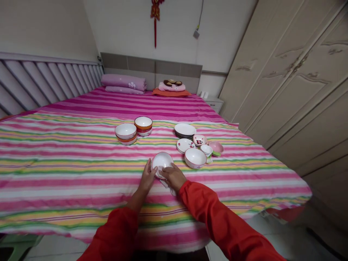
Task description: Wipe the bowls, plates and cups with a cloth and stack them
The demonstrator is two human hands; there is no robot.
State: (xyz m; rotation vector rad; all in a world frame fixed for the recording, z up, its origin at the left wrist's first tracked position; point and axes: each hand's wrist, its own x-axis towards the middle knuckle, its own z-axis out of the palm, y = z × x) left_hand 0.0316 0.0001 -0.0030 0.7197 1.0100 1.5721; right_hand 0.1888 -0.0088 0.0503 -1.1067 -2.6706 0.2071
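A white bowl [162, 160] rests on the striped bedspread [67, 174] in front of me. My left hand [147, 178] grips the bowl's left rim with its fingers curled on the edge. My right hand [173, 177] presses a white cloth [168, 185] against the bowl's near side, fingers closed on the cloth. Both sleeves are red.
Two stacks of orange-rimmed bowls [125, 133] [143, 125] stand further back. To the right are a stack of plates [185, 130], a flowered saucer [184, 145], a white bowl [195, 158] and small pink dishes [216, 147]. Pillows [123, 82] lie by the headboard; a wardrobe [293, 79] stands right.
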